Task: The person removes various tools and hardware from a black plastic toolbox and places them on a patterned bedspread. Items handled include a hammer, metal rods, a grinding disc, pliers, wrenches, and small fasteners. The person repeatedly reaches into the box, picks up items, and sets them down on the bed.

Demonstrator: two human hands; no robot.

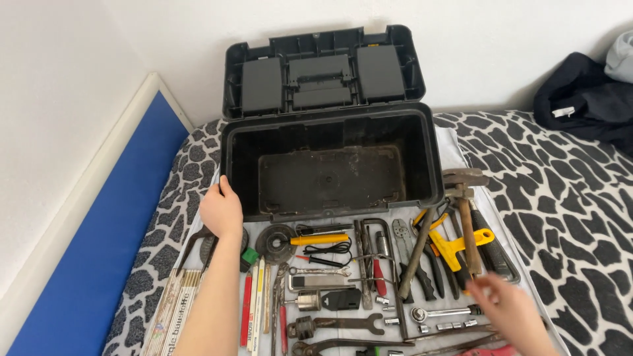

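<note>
The bed [567,198], under a black-and-white spotted cover, carries everything. At twelve o'clock sits the toolbox [333,165], black, lid thrown back against the wall, its bare bottom grimy. The left hand [222,209] rests on the box's near-left corner at nine o'clock, fingers loosely curled over the rim, steadying it rather than gripping. The tools [343,283] lie in rows at six o'clock, just in front of the box. The right hand [511,310], blurred at four o'clock, hovers over the hammer [467,217] handle and yellow scraper [461,247]; fingers spread, nothing held as far as I can tell. By my reading, the step is choosing a tool; the next move calls for a firm close on one handle. A folding rule [175,310], pale with dark print, lies at seven o'clock
</note>
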